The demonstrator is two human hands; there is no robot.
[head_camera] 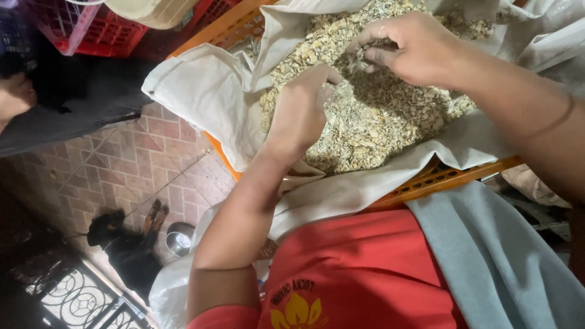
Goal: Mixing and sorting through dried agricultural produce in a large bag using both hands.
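Note:
A heap of pale, dry, flaky husk-like pieces [378,116] fills a white cloth sack [201,91] that lines an orange plastic crate [439,180]. My left hand [300,109] rests palm-down on the heap, fingers curled into the pieces near the sack's left fold. My right hand [409,47] hovers over the far part of the heap with thumb and fingers pinched on a small clump of the pieces. A thin band circles my right wrist. My red shirt and a grey cloth lie in front of the crate.
Red and pink plastic crates [91,27] stand at the top left. Below lies a reddish tiled floor [131,164] with a black dog [125,244] beside a metal bowl [178,239]. A dark ornate metal gate [67,292] is at the bottom left. Another person's foot [13,96] shows at the left edge.

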